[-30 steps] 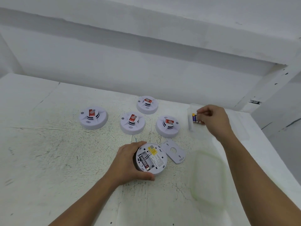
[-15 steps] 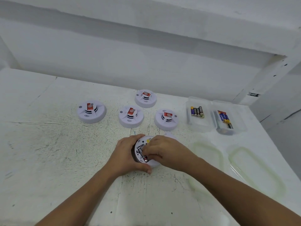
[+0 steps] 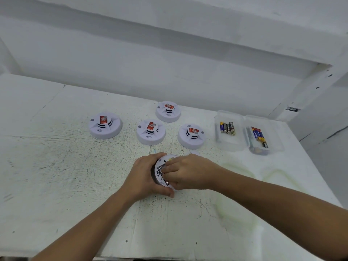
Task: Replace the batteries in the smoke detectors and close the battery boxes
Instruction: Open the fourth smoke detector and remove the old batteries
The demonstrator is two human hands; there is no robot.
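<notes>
The left hand (image 3: 145, 178) grips the upturned detector (image 3: 159, 178) on the surface (image 3: 56, 176), and the right hand (image 3: 188, 172) curls its fingers on a battery (image 3: 161, 170) in the open bay. Best to check polarity, seat the spring end first, then press the battery flat.

A scuffed white painted counter (image 3: 56, 166) meets a plain white wall (image 3: 150, 72) at the far side, evenly lit.

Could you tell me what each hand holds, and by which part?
Left hand grips the upturned smoke detector by its rim. Right hand reaches into its battery bay; whether it holds anything cannot be told.
</notes>
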